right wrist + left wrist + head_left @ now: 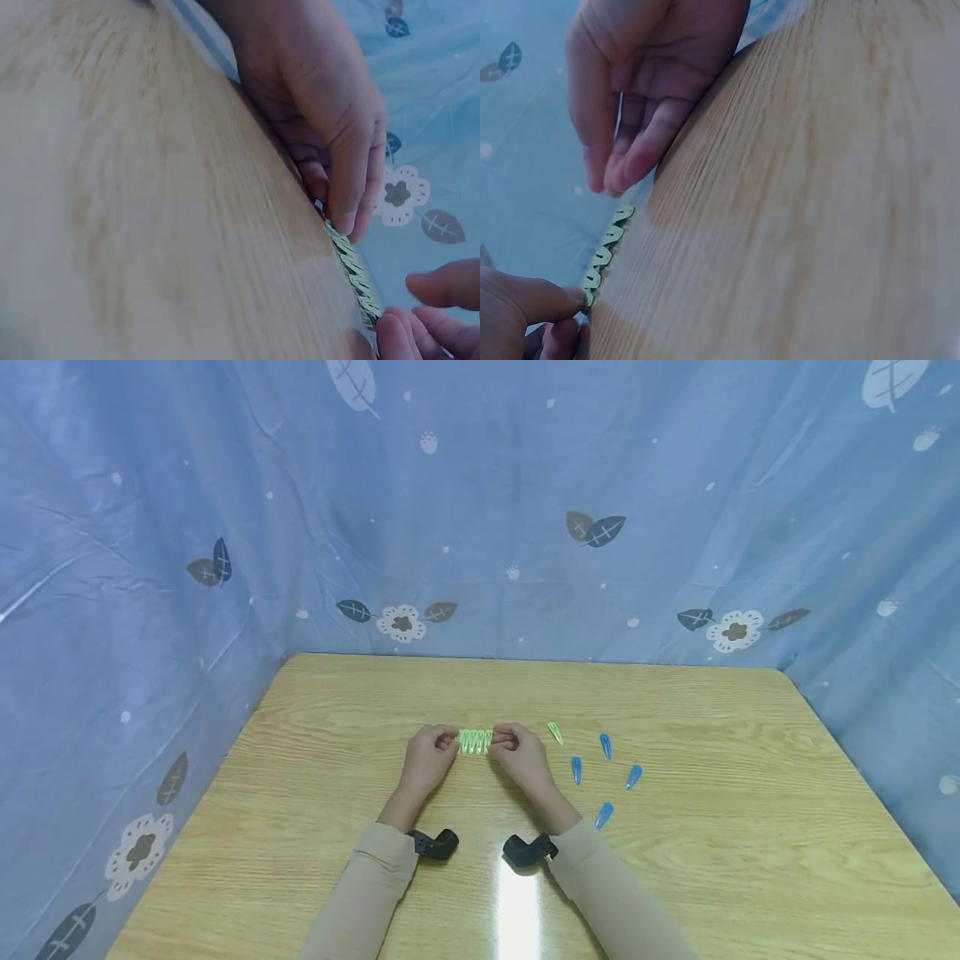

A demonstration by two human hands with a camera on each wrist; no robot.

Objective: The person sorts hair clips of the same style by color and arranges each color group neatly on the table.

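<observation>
Possibly the row of green clips [476, 742], on the table [322, 777] between the hands, buckles if the right hand [523, 758], pinching one end, pushes harder than the left hand [427, 760], whose thumb and fingers stand parted at the opposite end.

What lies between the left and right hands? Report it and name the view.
A row of green clips lies between the left hand and right hand, head view.

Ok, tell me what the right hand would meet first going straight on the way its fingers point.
The right hand would meet the row of green clips almost at once; whether they touch now is hard to tell. Beyond the row lies the left hand.
</observation>
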